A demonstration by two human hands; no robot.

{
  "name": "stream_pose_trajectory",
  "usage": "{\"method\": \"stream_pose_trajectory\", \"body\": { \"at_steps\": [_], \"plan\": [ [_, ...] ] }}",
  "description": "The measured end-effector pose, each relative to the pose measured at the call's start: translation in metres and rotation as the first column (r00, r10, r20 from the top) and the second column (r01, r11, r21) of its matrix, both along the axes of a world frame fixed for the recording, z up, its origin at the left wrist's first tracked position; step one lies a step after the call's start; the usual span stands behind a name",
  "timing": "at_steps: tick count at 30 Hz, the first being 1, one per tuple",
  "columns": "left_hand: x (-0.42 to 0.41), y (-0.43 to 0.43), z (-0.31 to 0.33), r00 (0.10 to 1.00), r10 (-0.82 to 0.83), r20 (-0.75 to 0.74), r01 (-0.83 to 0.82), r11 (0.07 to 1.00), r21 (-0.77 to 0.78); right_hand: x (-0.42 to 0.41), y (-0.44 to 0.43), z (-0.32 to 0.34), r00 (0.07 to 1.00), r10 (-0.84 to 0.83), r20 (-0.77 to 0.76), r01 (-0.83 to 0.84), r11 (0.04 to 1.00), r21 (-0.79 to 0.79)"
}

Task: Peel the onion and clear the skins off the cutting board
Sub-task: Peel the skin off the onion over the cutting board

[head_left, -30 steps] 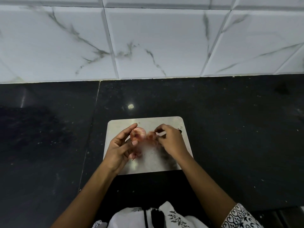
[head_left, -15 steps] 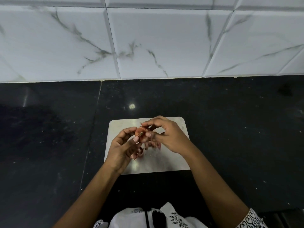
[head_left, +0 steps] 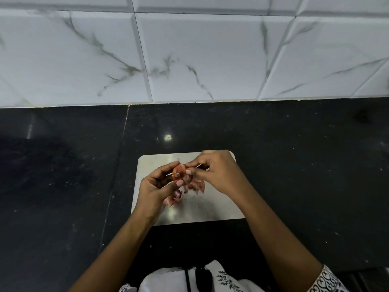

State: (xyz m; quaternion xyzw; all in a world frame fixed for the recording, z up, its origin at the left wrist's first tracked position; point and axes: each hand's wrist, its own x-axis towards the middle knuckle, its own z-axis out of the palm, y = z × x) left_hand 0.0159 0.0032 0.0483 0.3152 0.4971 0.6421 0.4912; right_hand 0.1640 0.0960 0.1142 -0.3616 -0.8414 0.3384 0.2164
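Observation:
A small reddish onion [head_left: 179, 173] is held above a steel cutting board [head_left: 210, 209] lying on the black counter. My left hand [head_left: 156, 190] grips the onion from the left and below, thumb and fingers curled round it. My right hand [head_left: 216, 171] comes in from the right and pinches the onion's skin at its top with thumb and fingertips. Several loose pink skins [head_left: 195, 185] lie on the board under my hands, with more skins [head_left: 174, 198] partly hidden by my left palm.
The black stone counter [head_left: 294, 165] stretches on both sides of the board, with a seam [head_left: 117, 165] to the left. A white marble-tiled wall [head_left: 189, 55] stands behind. My patterned clothing [head_left: 189, 279] shows at the near edge.
My right hand has moved in from beside the onion to over its top and now pinches the skin. The left hand has turned the onion slightly. More skins lie on the board.

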Motion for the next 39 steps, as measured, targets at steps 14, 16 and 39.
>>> {"method": "stream_pose_trajectory", "body": {
  "at_steps": [14, 16, 39],
  "plan": [
    [-0.005, 0.002, 0.005, 0.996, 0.000, 0.089, -0.004, 0.999, 0.047, -0.007, 0.007, -0.017, 0.984, -0.165, -0.060, 0.164, 0.986, -0.028],
    [-0.005, 0.003, 0.007, 0.982, 0.016, 0.188, -0.019, 1.000, 0.016, -0.004, 0.012, -0.026, 0.971, -0.236, -0.049, 0.231, 0.969, -0.087],
    [0.002, 0.020, 0.030, 0.955, -0.019, 0.296, 0.160, 0.872, -0.462, -0.006, 0.004, -0.023, 0.956, -0.044, -0.291, -0.054, 0.946, -0.320]
  ]
}}
